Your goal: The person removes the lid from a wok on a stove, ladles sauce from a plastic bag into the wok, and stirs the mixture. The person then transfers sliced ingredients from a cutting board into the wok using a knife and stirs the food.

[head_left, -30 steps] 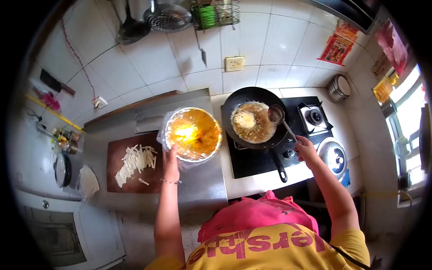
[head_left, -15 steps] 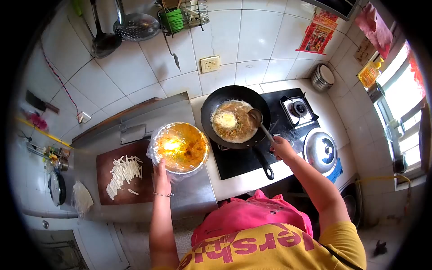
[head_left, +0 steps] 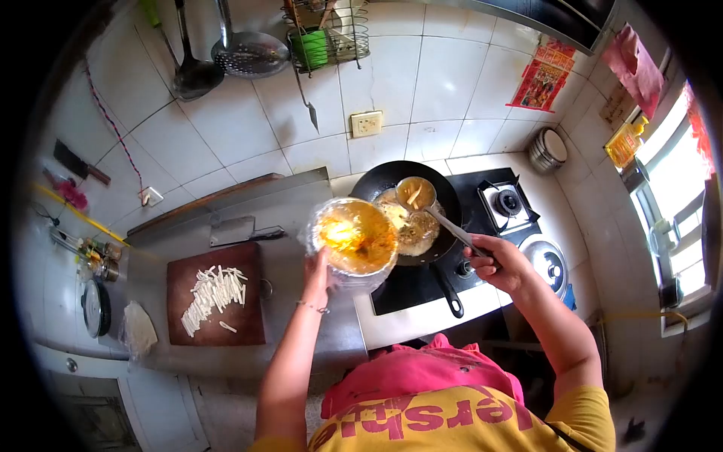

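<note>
My left hand (head_left: 317,277) is closed on the near-left side of a bowl (head_left: 352,282) wrapped in clear plastic, which holds orange-yellow shredded food (head_left: 348,237). This bowl overlaps the left edge of a black wok (head_left: 449,197) in the head view. Wrapped round the handle of a metal ladle (head_left: 450,227), my right hand (head_left: 500,264) is to the right of the wok. The ladle's cup is over the wok's far side, with yellowish pieces (head_left: 413,194) in it. Below it, bubbling brownish-yellow liquid (head_left: 419,235) covers the wok's bottom.
White strips (head_left: 217,295) lie on a brown cutting board (head_left: 177,275) at left, with a cleaver (head_left: 233,231) behind it. A second burner (head_left: 506,202) and a shiny lid (head_left: 544,264) are to the right. Utensils, including a skimmer (head_left: 251,56), hang on the wall.
The bowl has moved right, towards the wok. The ladle has lifted out of the liquid and now has yellowish pieces in its cup. The camera view has shifted slightly.
</note>
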Available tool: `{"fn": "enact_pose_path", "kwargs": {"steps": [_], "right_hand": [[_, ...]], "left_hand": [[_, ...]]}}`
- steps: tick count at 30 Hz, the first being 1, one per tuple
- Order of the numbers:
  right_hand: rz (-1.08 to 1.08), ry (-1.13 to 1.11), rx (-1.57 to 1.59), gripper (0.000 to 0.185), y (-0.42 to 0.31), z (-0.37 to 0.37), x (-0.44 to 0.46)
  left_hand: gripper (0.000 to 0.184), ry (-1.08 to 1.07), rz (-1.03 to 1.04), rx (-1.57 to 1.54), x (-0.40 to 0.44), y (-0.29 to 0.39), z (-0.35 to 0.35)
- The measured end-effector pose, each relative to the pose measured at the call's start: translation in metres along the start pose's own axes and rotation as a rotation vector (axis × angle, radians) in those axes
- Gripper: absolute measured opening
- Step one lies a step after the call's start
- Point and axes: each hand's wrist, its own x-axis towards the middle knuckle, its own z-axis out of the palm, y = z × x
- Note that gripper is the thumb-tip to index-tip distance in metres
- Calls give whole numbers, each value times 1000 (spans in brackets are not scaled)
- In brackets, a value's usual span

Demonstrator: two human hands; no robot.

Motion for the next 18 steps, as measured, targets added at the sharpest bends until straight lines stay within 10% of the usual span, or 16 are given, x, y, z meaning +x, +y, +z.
{"fn": "enact_pose_path", "kwargs": {"steps": [12,18], "right_hand": [[-288,168,-864,42,10,34,-26],[-403,211,-638,42,-1,23,-37]], "left_hand": [[54,-280,-259,-281,17,-6,38],[56,-193,-303,-170,8,-19,54]]}}
